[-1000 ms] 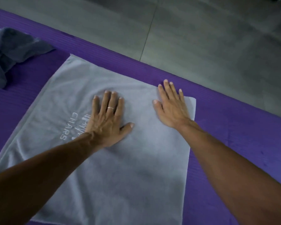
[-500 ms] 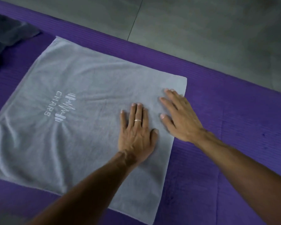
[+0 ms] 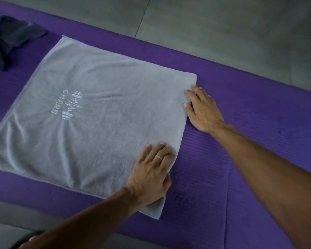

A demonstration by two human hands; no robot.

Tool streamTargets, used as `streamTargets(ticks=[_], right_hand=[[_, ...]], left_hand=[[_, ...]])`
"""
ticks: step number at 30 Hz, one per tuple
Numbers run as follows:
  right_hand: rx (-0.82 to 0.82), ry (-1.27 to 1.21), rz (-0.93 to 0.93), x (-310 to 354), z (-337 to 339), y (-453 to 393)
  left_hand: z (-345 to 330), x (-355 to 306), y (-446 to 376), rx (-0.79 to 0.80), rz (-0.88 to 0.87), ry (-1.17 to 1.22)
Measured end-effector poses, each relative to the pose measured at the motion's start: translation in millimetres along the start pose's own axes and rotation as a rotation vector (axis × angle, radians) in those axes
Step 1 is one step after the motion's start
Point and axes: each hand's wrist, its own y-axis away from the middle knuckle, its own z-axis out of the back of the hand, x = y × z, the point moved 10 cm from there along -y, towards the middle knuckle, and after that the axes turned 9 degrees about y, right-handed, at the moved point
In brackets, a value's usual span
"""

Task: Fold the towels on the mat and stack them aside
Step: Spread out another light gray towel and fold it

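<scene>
Head view. A grey towel [image 3: 97, 123] lies spread flat on the purple mat [image 3: 241, 141], its white printed logo [image 3: 68, 105] well to the left of both hands. The left hand [image 3: 151, 175] rests palm-down on the towel's near right edge, fingers straight and close together, a ring [image 3: 158, 157] on one finger. The right hand [image 3: 203, 110], farther along that same edge, has its fingers bent at the hem; whether they pinch the cloth cannot be told. A darker crumpled towel [image 3: 9, 38] lies far to the left, apart from the grey one.

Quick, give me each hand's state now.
Left hand: open, flat on the light grey towel.
Right hand: open, fingertips on that towel's right edge.
</scene>
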Motion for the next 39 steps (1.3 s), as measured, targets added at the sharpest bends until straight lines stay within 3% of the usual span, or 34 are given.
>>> streamTargets(ticks=[3,5,7,11,16,19,22,25,31,39], right_hand=[[0.022,-0.029,-0.008,-11.8,4.6,19.8],[0.037,-0.034,-0.035,-17.6,11.2,23.9],[0.039,-0.034,-0.053,-16.2,18.3,23.4],[0.037,0.036,-0.003,12.6,31.5,12.4],[0.117,0.07,-0.039,26.5,30.2,0.7],[0.134,0.109,-0.011,34.6,30.1,-5.7],[0.046,0.184,0.002,43.9,42.6,-19.8],[-0.052,0.128,-0.008,61.4,61.3,-38.4],[-0.245,0.041,0.143,157.6,96.0,-83.4],[-0.298,-0.004,0.379,316.6,110.5,-146.6]], left_hand=[[36.7,27.3,-5.8,-0.087,0.372,0.183],[37.4,56.3,-3.0,-0.01,0.659,0.373],[29.9,71.2,0.2,0.099,0.8,0.624],[43.2,83.4,2.0,0.171,0.794,0.641],[67.1,98.9,7.4,0.082,0.813,0.552],[86.7,105.8,9.1,-0.027,0.696,0.431],[114.0,112.0,11.6,-0.138,0.535,0.361],[133.7,134.8,19.9,-0.17,0.536,0.322],[179.7,183.5,62.6,-0.287,0.594,0.222],[234.8,241.2,130.1,-0.422,0.646,0.167]])
